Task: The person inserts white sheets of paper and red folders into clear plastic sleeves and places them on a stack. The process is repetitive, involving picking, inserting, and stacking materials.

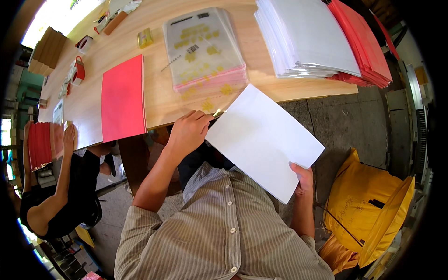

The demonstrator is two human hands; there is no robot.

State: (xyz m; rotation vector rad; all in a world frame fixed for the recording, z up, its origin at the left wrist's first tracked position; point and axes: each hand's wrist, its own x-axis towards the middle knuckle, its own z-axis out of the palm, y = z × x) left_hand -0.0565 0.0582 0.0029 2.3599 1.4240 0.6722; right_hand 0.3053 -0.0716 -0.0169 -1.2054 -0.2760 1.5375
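Observation:
My right hand grips the lower right corner of a white stack of paper, its thumb on top. The paper lies tilted in front of my shirt, just off the table edge. With closed fingers, my left hand pinches the shiny edge of a clear plastic bag beside the paper's upper left side. How far the bag reaches toward the paper is hard to see. Just beyond that hand lies a pile of clear printed bags with yellow marks and pink lower edges. To its left rests a red paper stack.
White packs in clear wrap and red packs are piled at the far right. Tape rolls and a small yellow box sit farther left. A co-worker sits at left. A yellow sack stands at right.

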